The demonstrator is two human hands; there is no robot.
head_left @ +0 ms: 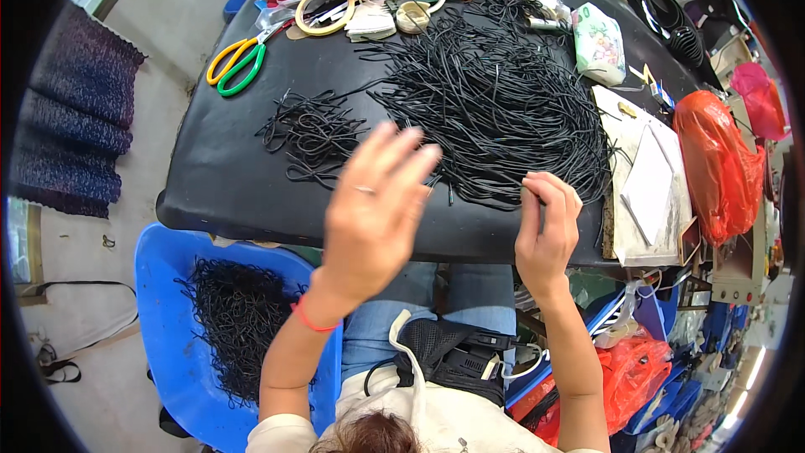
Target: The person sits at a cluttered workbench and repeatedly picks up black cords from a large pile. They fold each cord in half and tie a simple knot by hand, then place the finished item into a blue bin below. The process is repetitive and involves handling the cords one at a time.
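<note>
1. Head view, left hand: the left hand [373, 210] is raised above the front part of the black table [220, 169], slightly blurred. Its fingers are apart, and no cord shows in its grasp. A ring sits on one finger and a red band [314, 317] circles the wrist.
2. Head view, right hand: the right hand [549, 231] is at the near edge of the large cord pile [503, 109], thumb and forefinger tips drawn close together. Whether they pinch a cord, I cannot tell.
3. Head view, cords: the large pile of black cords spreads over the table's middle and right. A smaller cord bundle [314, 130] lies to its left, looped and tangled, just beyond the left hand. More black cords [239, 327] fill part of the blue tub [158, 327] below the table's left front edge.
4. Head view, surroundings: scissors [239, 65] with yellow and green handles lie at the table's far left, near a tape roll [302, 15]. A white board [625, 239] lies right of the large pile, beside a red plastic bag [719, 164].
</note>
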